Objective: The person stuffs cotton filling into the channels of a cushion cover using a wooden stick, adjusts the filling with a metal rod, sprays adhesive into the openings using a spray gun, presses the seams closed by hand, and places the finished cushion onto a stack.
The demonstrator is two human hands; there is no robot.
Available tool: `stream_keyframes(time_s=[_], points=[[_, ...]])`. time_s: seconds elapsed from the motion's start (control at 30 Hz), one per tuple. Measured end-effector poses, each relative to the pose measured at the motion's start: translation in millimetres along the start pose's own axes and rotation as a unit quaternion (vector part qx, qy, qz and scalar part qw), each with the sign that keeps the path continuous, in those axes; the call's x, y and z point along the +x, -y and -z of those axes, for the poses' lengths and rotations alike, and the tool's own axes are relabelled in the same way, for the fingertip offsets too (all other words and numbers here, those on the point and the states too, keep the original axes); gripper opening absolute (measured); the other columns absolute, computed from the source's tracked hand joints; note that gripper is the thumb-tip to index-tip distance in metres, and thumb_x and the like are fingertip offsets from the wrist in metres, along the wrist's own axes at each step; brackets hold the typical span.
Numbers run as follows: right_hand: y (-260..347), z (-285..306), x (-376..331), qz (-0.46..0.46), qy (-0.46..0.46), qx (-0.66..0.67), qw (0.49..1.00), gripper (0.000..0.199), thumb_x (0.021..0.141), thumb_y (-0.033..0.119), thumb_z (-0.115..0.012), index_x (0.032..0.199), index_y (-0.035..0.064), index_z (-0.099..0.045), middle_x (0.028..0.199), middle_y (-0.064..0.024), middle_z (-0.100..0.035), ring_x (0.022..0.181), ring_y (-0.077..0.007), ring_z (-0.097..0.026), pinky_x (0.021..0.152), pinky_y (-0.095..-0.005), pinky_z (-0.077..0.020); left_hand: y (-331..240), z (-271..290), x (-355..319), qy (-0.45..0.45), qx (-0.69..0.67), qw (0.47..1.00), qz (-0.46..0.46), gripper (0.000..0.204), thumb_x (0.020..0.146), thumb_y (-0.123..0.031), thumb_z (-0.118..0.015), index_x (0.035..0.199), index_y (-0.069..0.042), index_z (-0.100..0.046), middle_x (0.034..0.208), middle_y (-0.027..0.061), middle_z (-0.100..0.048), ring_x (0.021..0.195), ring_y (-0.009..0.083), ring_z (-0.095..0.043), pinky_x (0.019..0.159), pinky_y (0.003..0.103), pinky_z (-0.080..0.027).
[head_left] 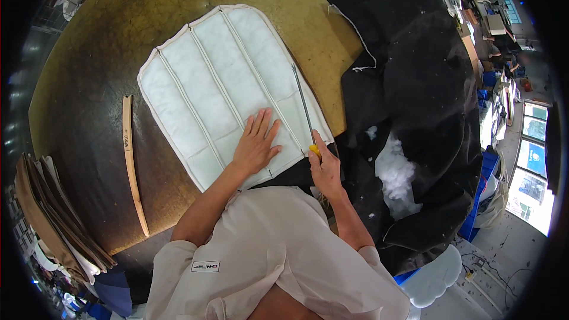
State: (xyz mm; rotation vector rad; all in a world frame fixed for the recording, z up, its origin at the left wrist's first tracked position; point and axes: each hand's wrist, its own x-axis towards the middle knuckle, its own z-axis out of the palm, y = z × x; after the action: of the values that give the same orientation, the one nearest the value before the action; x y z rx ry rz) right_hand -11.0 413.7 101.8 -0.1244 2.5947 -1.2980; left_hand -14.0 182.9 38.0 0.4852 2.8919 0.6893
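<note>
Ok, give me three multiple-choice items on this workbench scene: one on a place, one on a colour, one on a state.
1. Where does the long curved wooden strip lie?
A. Left of the white quilted padded panel
B. On top of the panel
C. On the black fabric heap

2. What colour is the handle of the thin metal rod tool?
A. Red
B. Yellow
C. Green

3. How is the left hand placed?
A. Closed in a fist
B. Lifted off the table
C. Flat on the panel, fingers spread

Answers:
1. A, the strip rests on the brown tabletop beside the panel's left edge.
2. B, a yellow grip shows at the right hand, which is closed round it.
3. C, the palm lies on the panel's near end.
</note>
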Motion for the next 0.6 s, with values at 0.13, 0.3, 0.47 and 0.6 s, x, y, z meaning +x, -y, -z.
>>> stream_keyframes(time_s=[0.13, 0.3, 0.47, 0.6], points=[[-17, 18, 7, 0.072, -0.02, -0.028, 0.997, 0.05, 0.098, 0.002, -0.06, 0.148, 0.0029, -0.05, 0.109, -0.0278, -0.068, 0.093, -0.0385, -0.069, 0.082, -0.0384, -0.0548, 1, 8, 10, -0.009, -0.031, 0.999, -0.006, 0.068, 0.097, -0.033, -0.063, 0.153, -0.003, -0.039, 0.165, 0.0244, -0.022, 0.154, 0.0394, -0.02, 0.125, 0.052, -0.018], [-26, 29, 13, 0.065, -0.022, -0.011, 0.998, 0.05, 0.097, 0.001, -0.06, 0.147, 0.0021, -0.05, 0.117, -0.0303, -0.066, 0.105, -0.0464, -0.066, 0.088, -0.0413, -0.0548, -15, 31, 77, -0.092, 0.002, 0.995, 0.023, 0.066, 0.099, -0.035, -0.061, 0.151, 0.0, -0.042, 0.164, 0.0251, -0.025, 0.154, 0.0404, -0.019, 0.124, 0.055, -0.019], [-34, 21, 22, 0.049, -0.011, -0.014, 0.999, 0.051, 0.098, 0.004, -0.059, 0.148, 0.0019, -0.05, 0.112, -0.0281, -0.067, 0.083, -0.0282, -0.066, 0.078, -0.033, -0.0533, 14, 11, 146, -0.129, 0.089, 0.983, 0.093, 0.075, 0.1, -0.045, -0.055, 0.153, 0.005, -0.037, 0.164, 0.0272, -0.022, 0.156, 0.0406, -0.013, 0.125, 0.059, -0.011], [-42, 5, 49, 0.01, -0.027, 0.034, 0.999, 0.055, 0.097, 0.001, -0.06, 0.149, -0.0018, -0.044, 0.127, -0.031, -0.063, 0.109, -0.0458, -0.066, 0.09, -0.0427, -0.0545, 41, 16, 180, -0.068, 0.125, 0.979, 0.15, 0.087, 0.101, -0.059, -0.044, 0.156, 0.006, -0.029, 0.166, 0.0284, -0.016, 0.157, 0.0398, -0.009, 0.125, 0.058, -0.004]])
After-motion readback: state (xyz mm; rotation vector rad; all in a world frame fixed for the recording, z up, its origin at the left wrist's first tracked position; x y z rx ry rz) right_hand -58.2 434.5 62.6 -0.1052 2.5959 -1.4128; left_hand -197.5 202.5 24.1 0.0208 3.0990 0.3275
